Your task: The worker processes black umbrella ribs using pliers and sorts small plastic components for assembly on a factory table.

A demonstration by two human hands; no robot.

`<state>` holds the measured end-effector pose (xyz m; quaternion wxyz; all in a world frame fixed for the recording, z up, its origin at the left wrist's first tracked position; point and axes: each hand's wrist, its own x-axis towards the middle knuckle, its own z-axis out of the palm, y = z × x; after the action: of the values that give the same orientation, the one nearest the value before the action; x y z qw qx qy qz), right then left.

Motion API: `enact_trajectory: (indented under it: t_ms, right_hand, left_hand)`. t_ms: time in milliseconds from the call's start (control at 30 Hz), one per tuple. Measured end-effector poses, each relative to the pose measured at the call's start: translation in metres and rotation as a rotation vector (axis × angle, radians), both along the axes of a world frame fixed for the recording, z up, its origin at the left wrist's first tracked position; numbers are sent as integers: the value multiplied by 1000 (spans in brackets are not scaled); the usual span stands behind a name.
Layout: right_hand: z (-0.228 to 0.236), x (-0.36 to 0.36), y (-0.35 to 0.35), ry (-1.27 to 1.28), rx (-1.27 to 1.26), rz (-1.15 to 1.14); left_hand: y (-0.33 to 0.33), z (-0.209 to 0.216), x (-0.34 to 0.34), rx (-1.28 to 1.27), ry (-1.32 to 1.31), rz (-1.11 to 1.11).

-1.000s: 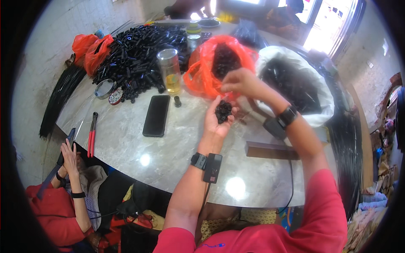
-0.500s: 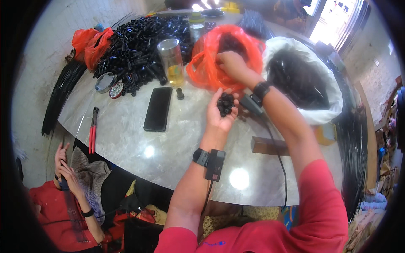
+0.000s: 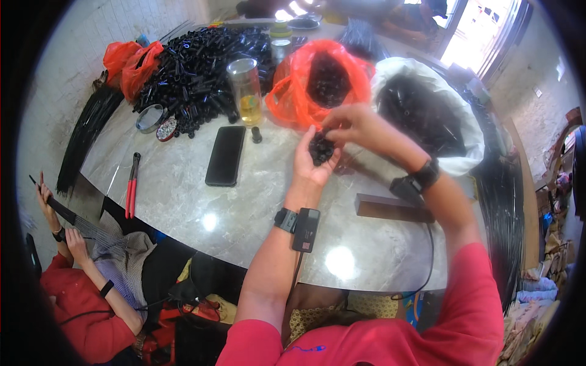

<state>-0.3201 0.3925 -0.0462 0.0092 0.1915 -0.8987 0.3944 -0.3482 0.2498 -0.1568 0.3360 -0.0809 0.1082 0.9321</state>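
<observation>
Small black pieces point(image 3: 321, 150) lie heaped in the cupped palm of my left hand point(image 3: 310, 169), its fingers curled up round them. Over that palm is my right hand point(image 3: 360, 127), thumb and fingers pinched together at the heap; what they hold is too small to make out. Just beyond both hands stands an orange-red plastic bag point(image 3: 292, 100), its mouth showing more small black pieces point(image 3: 328, 82). To its right, a white sack point(image 3: 475, 137) is filled with dark pieces.
Left of the bag are a glass jar point(image 3: 244, 82) with yellow liquid, a phone point(image 3: 226, 156) and a pile of black tubes point(image 3: 195, 67). Red-handled pliers point(image 3: 131, 192) lie farther left. A brown bar point(image 3: 390, 209) sits near my right forearm. A co-worker's hand point(image 3: 76, 244) holds thin dark strands.
My right hand has come out of the orange-red bag, back to the heap in my left palm. The co-worker's hands have moved apart, spreading the strands.
</observation>
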Motion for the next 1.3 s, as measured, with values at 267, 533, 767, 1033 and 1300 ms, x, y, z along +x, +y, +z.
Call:
enact_trajectory:
  t_ms: [267,533,767,1033,1300]
  right_hand:
    - [-13,8,-14,317,452,116]
    - [-24,-85,27,417,390,-218]
    - [-53,-129,12,427,903,-337]
    - [-50,-150,23,388,673,-285]
    - [-31,-93,36,261,51,-285]
  left_hand:
    - [-2,-6,-1,60,-30,-25]
    - [-3,-5,0,-10,-45,-55]
    - [-3,-4,1,-64,-50,-22]
    - [-3,-4,1,-93,-32,-18]
    - [1,-7,0,-86,5,-31]
